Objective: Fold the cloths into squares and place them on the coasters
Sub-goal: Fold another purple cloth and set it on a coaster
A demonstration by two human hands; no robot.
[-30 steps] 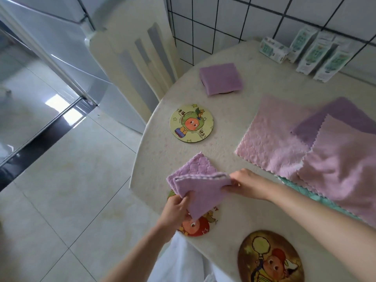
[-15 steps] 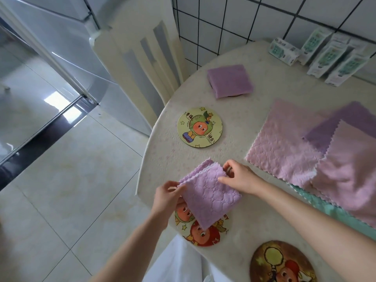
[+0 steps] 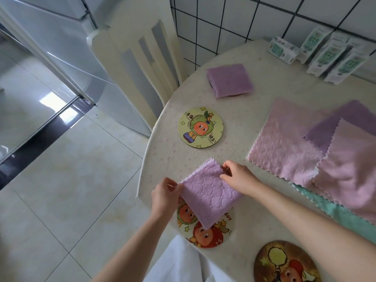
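Lilac quilted cloth [image 3: 209,192], now a neat square.

Head view: a second ago the last flap was only coming over and the bundle was bunched between the hands. Now it is folded flat and lowered. Its near corner lies over the fruit coaster [image 3: 205,235] at the bench [image 3: 254,231] edge, though whether it touches cannot be told. The far corner reaches past the coaster's rim.

- Left hand [image 3: 164,197]: grip pinching the cloth's left corner.
- Right hand [image 3: 238,178]: grip pinching the right-hand edge, near the far corner.
- Folding of this piece looks done; judged to be the placing step. The square sits off-centre, so it likely wants sliding toward the person before release.
- One folded cloth [image 3: 230,80] already rests on the far coaster [image 3: 234,96].
- Green coaster [image 3: 200,127] and brown coaster [image 3: 284,263] are bare.
- Loose cloths [image 3: 284,143], pink, purple and teal, lie overlapped to the right, not yet folded.
- Task judged under halfway.
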